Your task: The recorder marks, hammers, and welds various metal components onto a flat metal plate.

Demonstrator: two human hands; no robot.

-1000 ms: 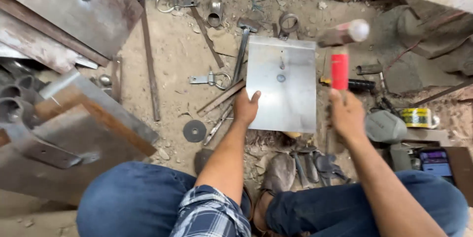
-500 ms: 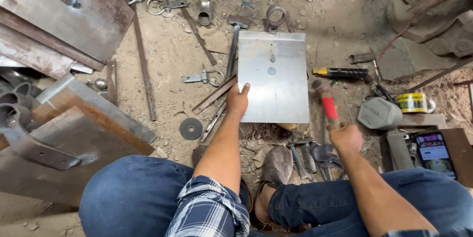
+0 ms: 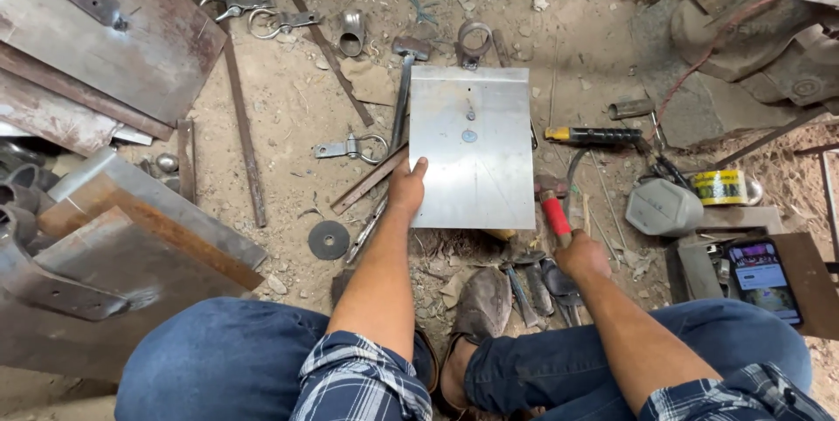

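Lower frame: the person's two legs in blue jeans [image 3: 218, 360], plaid shirt cuffs at the bottom edge, and a worn brown shoe [image 3: 483, 306] between the knees.

Centre right: right hand [image 3: 584, 255], clenched round the red grip of a hammer [image 3: 552, 207]; the hammer head lies low at the right edge of the sheet, just above the ground. Pliers and other small hand tools [image 3: 546, 285] lie just below the hand.

Centre: left hand [image 3: 407, 187], fingers flat and loose, pressing on the lower left corner of the steel sheet; it grasps nothing.

Centre, above the hands: square steel sheet [image 3: 476, 172], flat on the sandy ground, with a small round mark near its middle.

Left of the sheet: grinding disc [image 3: 329, 239], metal clamp with ring [image 3: 351, 149], long rusty rod [image 3: 242, 128].

Right of the sheet: yellow-and-black-handled tool [image 3: 594, 135], grey case [image 3: 662, 207], yellow tape roll [image 3: 721, 187], lit phone [image 3: 762, 274].

Left edge: rusty steel plates [image 3: 105, 54], stacked.

Top centre: second hammer [image 3: 404, 89], metal ring [image 3: 474, 41].
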